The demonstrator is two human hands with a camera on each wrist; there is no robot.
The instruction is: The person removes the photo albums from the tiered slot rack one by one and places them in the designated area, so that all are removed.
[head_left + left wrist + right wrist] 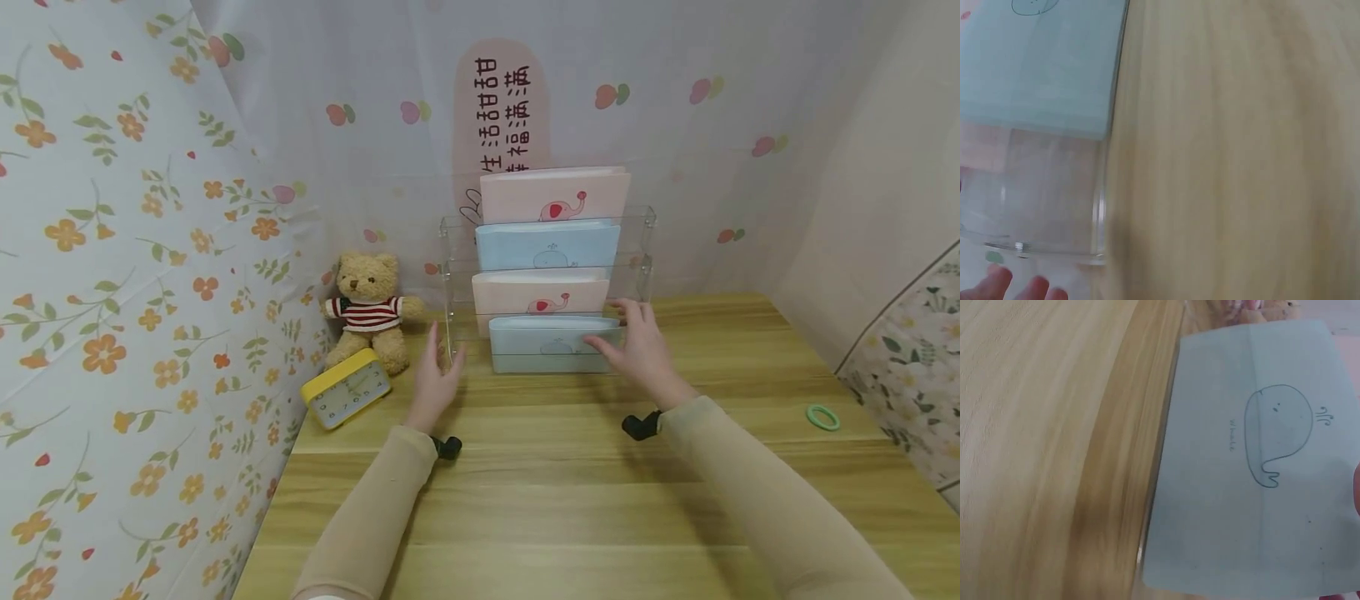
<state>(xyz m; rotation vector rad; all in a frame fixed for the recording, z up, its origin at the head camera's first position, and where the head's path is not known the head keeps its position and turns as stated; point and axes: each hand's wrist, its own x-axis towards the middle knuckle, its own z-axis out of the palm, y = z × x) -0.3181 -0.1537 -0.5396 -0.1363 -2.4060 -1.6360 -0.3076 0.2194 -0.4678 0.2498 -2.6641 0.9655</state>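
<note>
A teddy bear (367, 312) in a red-and-white striped sweater sits at the wooden table's (555, 508) back left, a yellow-cased clock (348, 392) just before it. A green ring (810, 416) lies at right. Orange-flowered cloth (150, 292) hangs at left; heart-like prints dot the back cloth (675, 158).
</note>
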